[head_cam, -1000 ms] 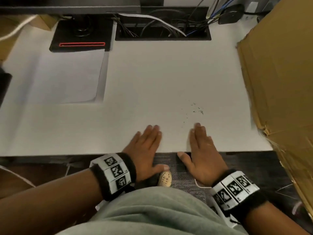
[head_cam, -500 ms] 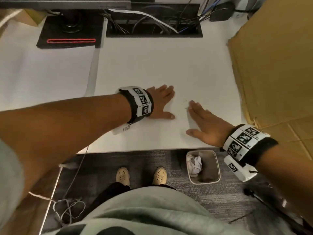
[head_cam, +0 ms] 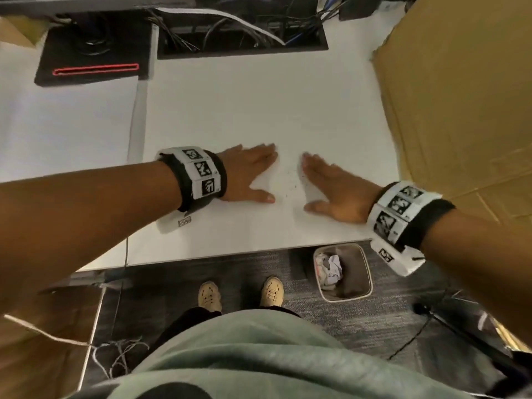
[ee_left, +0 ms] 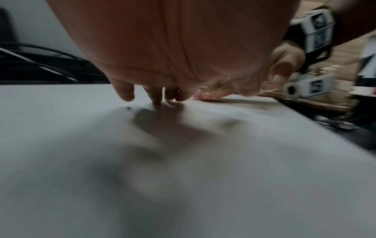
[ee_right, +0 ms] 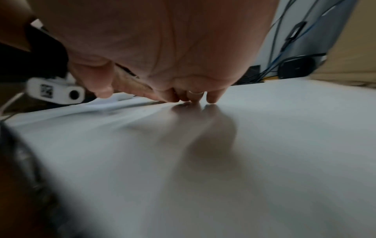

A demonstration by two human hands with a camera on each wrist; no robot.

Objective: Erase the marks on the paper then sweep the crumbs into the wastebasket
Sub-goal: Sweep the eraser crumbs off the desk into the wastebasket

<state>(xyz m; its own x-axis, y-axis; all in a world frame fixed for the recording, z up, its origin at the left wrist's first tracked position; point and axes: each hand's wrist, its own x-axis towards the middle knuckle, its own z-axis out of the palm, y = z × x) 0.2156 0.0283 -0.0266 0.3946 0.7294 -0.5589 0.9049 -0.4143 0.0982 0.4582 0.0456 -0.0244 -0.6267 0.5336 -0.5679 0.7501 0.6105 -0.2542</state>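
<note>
Small dark eraser crumbs [head_cam: 291, 185] lie scattered on the white desk [head_cam: 259, 110] between my two hands. My left hand [head_cam: 250, 171] lies flat on the desk left of them, fingers straight and pointing right. To their right my right hand [head_cam: 328, 185] lies flat too, fingers stretched toward the left hand. Both hold nothing. The wrist views show each hand's fingertips [ee_left: 156, 101] [ee_right: 193, 99] touching the desk. A white wastebasket [head_cam: 365, 272] with crumpled paper inside stands on the floor just below the desk's front edge, under my right wrist.
A large cardboard sheet [head_cam: 460, 96] covers the desk's right side. A sheet of paper [head_cam: 66, 122] lies at the left, behind it a black monitor base [head_cam: 92, 53]. A cable slot [head_cam: 244, 38] runs along the back. My shoes [head_cam: 210, 295] stand on grey carpet.
Both hands moved from the desk's front edge further onto it and turned inward to face each other around the crumbs. The view tilted down, revealing the wastebasket.
</note>
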